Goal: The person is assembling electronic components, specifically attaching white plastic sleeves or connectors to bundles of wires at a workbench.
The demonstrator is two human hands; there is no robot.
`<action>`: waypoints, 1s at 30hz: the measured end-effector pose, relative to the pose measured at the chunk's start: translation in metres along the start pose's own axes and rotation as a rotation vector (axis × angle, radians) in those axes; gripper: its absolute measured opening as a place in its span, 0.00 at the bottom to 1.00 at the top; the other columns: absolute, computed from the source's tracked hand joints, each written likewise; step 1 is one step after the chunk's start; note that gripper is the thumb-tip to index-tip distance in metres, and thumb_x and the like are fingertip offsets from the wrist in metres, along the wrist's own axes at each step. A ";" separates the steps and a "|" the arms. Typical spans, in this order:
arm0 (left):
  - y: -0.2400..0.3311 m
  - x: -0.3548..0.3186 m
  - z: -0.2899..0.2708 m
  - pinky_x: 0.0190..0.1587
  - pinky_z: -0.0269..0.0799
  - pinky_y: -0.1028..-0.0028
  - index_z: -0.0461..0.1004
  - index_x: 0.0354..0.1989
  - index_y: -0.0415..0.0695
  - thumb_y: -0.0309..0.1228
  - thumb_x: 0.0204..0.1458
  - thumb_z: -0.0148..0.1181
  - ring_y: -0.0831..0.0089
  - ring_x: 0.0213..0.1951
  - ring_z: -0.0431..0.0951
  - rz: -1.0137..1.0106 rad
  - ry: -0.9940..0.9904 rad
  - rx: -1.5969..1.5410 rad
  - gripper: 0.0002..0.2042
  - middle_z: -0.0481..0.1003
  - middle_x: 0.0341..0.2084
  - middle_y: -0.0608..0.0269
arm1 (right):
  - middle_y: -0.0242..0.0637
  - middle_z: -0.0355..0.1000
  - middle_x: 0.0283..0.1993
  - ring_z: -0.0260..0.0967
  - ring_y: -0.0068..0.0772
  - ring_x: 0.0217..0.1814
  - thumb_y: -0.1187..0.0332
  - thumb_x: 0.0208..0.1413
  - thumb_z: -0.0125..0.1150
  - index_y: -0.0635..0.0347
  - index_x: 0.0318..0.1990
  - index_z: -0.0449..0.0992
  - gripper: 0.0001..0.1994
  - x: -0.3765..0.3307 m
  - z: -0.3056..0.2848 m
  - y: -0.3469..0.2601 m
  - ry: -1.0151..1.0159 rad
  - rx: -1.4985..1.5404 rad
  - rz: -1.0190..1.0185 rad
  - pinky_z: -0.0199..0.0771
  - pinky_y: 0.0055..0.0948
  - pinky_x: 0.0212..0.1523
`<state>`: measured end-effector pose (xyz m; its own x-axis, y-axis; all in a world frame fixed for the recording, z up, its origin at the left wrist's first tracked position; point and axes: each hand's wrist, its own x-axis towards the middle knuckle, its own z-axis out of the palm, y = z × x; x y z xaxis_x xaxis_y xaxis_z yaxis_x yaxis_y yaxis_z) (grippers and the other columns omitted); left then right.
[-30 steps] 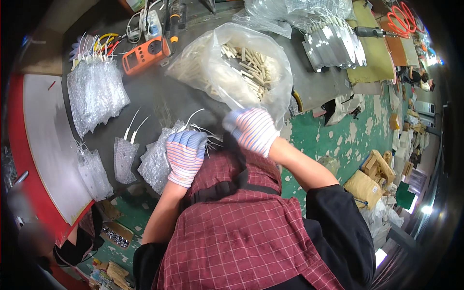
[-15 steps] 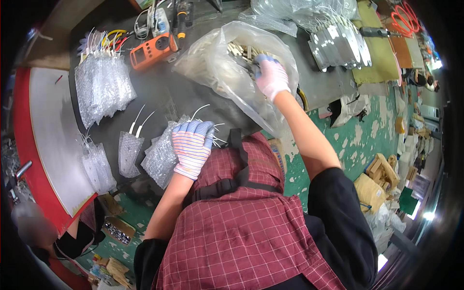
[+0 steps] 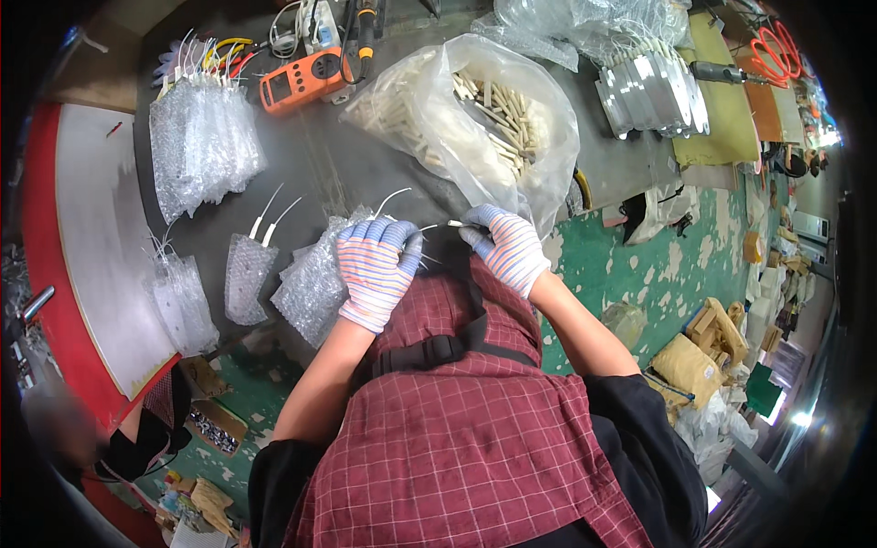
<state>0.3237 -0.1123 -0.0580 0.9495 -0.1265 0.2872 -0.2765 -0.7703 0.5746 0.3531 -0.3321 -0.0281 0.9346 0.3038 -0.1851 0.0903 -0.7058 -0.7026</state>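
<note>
My left hand [image 3: 376, 269], in a striped glove, is closed at the edge of a bubble-wrap packet [image 3: 312, 294]. A white wire [image 3: 429, 227] sticks out from its fingertips, and another wire [image 3: 395, 198] curves up behind them. In a pinch, my right hand [image 3: 508, 250], gloved alike, holds a small cream tube [image 3: 455, 223] that points at that wire's end. Behind my right hand, a clear plastic bag [image 3: 425, 100] stands open, holding many loose cream tubes [image 3: 501, 114]. Left of my left hand lies a bubble-wrapped piece [image 3: 248, 274] with two tube-covered wires.
More bubble-wrapped pieces lie at the left [image 3: 203, 146] and nearer the front edge [image 3: 181, 301]. An orange meter [image 3: 300, 80] and a screwdriver-like tool [image 3: 366, 36] lie at the back. Flat metal pieces with wires [image 3: 650, 91] are stacked at the back right.
My right hand has come out of the bag toward me and now holds a cream tube beside my left hand. My left hand has shifted slightly to the right.
</note>
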 end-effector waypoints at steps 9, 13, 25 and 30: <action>0.002 0.002 -0.006 0.44 0.70 0.60 0.80 0.33 0.49 0.33 0.46 0.68 0.58 0.37 0.78 0.019 -0.040 0.005 0.07 0.78 0.31 0.61 | 0.45 0.77 0.38 0.74 0.53 0.43 0.65 0.56 0.62 0.55 0.40 0.79 0.08 0.008 0.003 -0.003 0.031 -0.173 -0.167 0.73 0.46 0.45; 0.000 -0.001 -0.006 0.43 0.70 0.60 0.80 0.34 0.49 0.33 0.46 0.68 0.58 0.37 0.78 0.025 -0.038 0.024 0.07 0.79 0.31 0.61 | 0.42 0.76 0.38 0.74 0.50 0.44 0.66 0.53 0.63 0.53 0.40 0.78 0.08 0.014 0.002 -0.012 -0.008 -0.329 -0.257 0.73 0.45 0.46; -0.040 -0.066 -0.058 0.63 0.59 0.50 0.68 0.56 0.46 0.42 0.39 0.74 0.47 0.61 0.64 -0.165 -0.108 0.274 0.34 0.66 0.59 0.52 | 0.33 0.75 0.27 0.74 0.42 0.33 0.59 0.54 0.63 0.44 0.40 0.80 0.08 0.027 0.059 -0.036 -0.067 -0.500 -0.385 0.66 0.41 0.40; -0.040 -0.067 -0.062 0.61 0.60 0.52 0.70 0.54 0.48 0.41 0.37 0.75 0.48 0.59 0.66 -0.075 -0.072 0.310 0.33 0.66 0.59 0.52 | 0.34 0.75 0.26 0.74 0.42 0.31 0.60 0.54 0.64 0.46 0.39 0.80 0.07 0.025 0.060 -0.034 -0.111 -0.261 -0.286 0.67 0.40 0.39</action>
<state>0.2620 -0.0345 -0.0531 0.9767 -0.0977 0.1913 -0.1575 -0.9315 0.3280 0.3526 -0.2623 -0.0500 0.8176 0.5686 -0.0909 0.4388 -0.7175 -0.5410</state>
